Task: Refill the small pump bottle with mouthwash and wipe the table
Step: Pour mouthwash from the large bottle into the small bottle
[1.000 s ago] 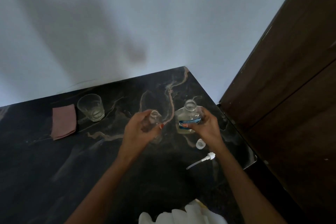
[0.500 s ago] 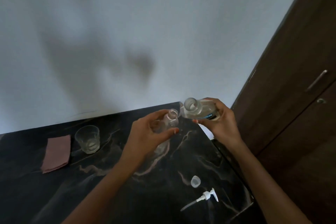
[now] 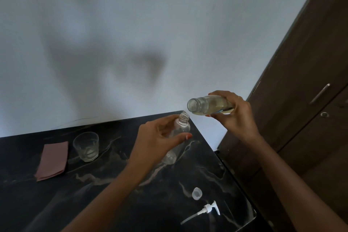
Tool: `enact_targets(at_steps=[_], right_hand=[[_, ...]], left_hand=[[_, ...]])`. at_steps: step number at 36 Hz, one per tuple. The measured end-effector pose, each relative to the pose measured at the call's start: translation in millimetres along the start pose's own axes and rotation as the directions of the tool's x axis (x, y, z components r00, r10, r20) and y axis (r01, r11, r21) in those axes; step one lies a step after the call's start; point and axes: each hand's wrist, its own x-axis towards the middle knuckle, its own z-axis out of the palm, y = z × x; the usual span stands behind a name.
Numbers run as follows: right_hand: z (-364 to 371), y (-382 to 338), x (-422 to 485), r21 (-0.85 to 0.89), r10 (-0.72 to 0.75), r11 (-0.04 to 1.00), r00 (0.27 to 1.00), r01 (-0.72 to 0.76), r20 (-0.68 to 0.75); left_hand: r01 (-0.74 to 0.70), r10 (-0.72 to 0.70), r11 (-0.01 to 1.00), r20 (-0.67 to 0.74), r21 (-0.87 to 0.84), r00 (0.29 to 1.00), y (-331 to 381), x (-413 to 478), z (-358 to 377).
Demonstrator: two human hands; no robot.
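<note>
Presently, my left hand [image 3: 158,137] clamped round the small clear plastic pump bottle [image 3: 178,133], raised above the dark marbled table's [image 3: 94,194] far right corner, my right hand [image 3: 235,117] gripping the tipped mouthwash bottle [image 3: 205,104], open mouths near, apart.

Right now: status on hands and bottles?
Left hand holds small bottle, open, tilted. Right hand tips mouthwash bottle above it; no stream visible. Pump lies on table.

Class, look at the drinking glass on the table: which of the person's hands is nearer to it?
Left. The left hand, holding the small bottle, is just right of the glass. The right hand holds the mouthwash bottle farther right, above the table's edge.
</note>
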Motion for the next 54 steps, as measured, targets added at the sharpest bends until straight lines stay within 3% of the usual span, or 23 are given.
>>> enact_targets(at_steps=[27,54], right_hand=[[-3.8,3.1,11.7,-0.263,-0.044,0.963,0.998,0.056,0.050],[-2.8,1.5,17.7,-0.322,-0.124,0.936,0.990,0.139,0.066]], left_hand=[[-0.032,0.035,0.999,-0.074,0.031,0.997,0.0,6.6,2.5],[-0.010,0.022,0.994,-0.105,0.110,0.994,-8.5,11.8,4.3]])
